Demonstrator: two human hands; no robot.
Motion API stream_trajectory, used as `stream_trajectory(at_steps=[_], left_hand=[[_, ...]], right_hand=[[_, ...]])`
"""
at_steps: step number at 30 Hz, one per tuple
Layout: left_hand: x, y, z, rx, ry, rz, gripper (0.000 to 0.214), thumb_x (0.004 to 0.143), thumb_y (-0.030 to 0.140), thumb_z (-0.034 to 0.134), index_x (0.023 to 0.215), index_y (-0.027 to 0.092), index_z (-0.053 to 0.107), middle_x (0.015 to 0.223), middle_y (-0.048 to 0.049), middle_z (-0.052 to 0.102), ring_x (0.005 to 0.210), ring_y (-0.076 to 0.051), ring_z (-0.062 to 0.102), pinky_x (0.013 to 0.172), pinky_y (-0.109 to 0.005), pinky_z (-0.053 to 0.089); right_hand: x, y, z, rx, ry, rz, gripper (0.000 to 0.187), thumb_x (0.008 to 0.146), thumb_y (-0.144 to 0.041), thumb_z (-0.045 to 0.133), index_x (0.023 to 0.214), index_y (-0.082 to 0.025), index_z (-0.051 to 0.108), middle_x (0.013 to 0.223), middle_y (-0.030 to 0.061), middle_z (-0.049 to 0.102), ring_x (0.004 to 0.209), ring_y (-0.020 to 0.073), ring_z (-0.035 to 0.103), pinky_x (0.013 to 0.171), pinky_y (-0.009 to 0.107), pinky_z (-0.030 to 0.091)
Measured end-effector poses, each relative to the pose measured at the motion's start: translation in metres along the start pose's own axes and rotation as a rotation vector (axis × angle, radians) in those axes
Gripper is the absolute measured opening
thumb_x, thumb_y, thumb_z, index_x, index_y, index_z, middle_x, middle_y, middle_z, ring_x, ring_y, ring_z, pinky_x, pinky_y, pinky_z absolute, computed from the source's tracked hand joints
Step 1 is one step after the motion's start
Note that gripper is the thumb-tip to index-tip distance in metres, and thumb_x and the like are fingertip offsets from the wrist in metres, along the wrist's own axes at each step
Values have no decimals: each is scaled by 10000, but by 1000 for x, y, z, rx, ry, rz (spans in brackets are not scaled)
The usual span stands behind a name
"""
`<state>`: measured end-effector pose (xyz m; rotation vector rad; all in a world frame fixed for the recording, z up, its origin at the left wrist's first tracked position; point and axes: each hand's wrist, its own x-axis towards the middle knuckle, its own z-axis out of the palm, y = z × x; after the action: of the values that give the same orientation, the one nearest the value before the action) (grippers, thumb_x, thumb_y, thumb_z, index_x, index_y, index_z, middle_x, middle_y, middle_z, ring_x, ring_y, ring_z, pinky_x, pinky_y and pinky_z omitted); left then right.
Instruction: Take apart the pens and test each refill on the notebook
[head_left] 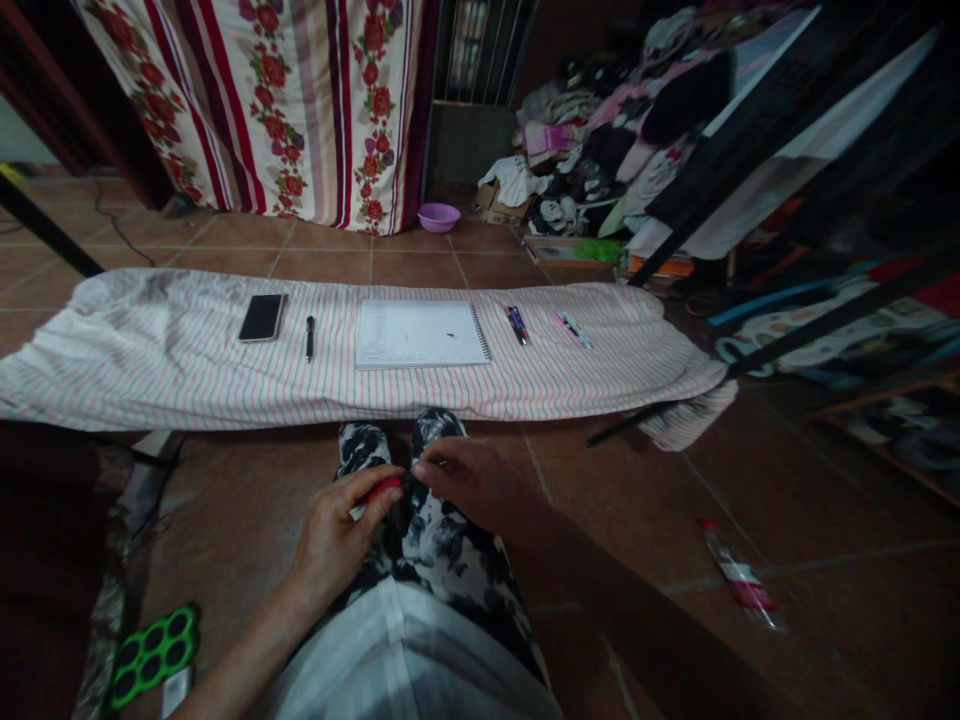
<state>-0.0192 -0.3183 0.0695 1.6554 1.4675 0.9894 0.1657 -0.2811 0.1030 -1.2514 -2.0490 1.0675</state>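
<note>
My left hand (341, 525) is curled around a small red object (384, 489) over my lap. My right hand (469, 480) pinches the other end of that object, fingertips meeting the left hand's. What the red thing is I cannot make out. Both hands rest above my black-and-white patterned trousers (435, 540). Ahead on the floor lies a striped cloth (150, 350) bearing a spiral notebook (420, 333), a black phone (262, 317), a black pen (310, 337) and two pairs of pens (517, 324) (571, 329).
A green holed tray (150, 655) lies at the lower left. A wrapped tube (739, 575) lies on the tiles at right. A purple bowl (439, 216) and a clothes pile (600, 150) sit at the back, beside a floral curtain (300, 110). Dark rods (750, 160) cross the right side.
</note>
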Motion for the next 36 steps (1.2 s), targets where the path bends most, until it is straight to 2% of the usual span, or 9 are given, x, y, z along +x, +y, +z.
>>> stream_trajectory(at_steps=[4,14,18,22,25,30,33,36], left_hand=[[-1,-1,0,18,-5,6,224,783,344,582,957,250,688,948,-19,713,873,-186,654,787,-289,508],[0,-1,-1,93,-31,32,231,790,347,566,965,247,678,938,-24,712,864,-185,655,771,-283,513],[0,-1,-1,97,-55,12,283,790,356,561,1041,246,636,960,-28,706,866,-189,656,776,-291,515],[0,-1,-2,99,-77,-11,302,797,358,548,1072,251,613,964,-25,705,860,-186,659,757,-284,516],[1,-1,-2,57,-92,-20,289,791,356,551,1051,251,618,950,-21,708,845,-184,663,729,-271,521],[1,-1,-1,-24,-144,-40,350,802,356,538,1134,245,547,887,-10,715,812,-169,667,718,-264,519],[1,-2,-1,-29,-176,-43,384,815,359,524,1180,241,497,887,-15,710,807,-165,662,734,-270,510],[3,-1,-2,-35,-218,-31,407,825,357,508,1210,233,469,883,-27,702,782,-166,658,759,-286,503]], right_hand=[[0,-2,0,41,-31,-6,174,848,-310,483,889,-200,611,678,-10,620,626,116,580,572,217,429],[1,1,4,112,-75,96,187,844,-338,486,806,-186,587,589,-32,567,508,90,553,492,192,402],[0,1,4,113,-79,102,246,861,-361,453,778,-181,599,574,-27,569,503,91,550,488,192,402],[-2,2,3,137,-87,55,188,821,-335,527,899,-187,611,665,-18,609,594,104,581,552,198,436],[-3,3,3,163,-94,21,220,778,-286,582,977,-193,596,759,-8,634,654,109,589,592,203,451],[-3,5,6,208,-154,23,144,824,-273,514,886,-193,617,635,-26,600,578,100,578,556,198,444],[-4,5,8,253,-157,45,179,846,-297,481,881,-185,617,600,-26,595,554,102,589,554,202,453],[-4,4,8,200,-169,26,206,845,-303,477,897,-170,625,609,-14,605,545,107,589,538,203,446]])
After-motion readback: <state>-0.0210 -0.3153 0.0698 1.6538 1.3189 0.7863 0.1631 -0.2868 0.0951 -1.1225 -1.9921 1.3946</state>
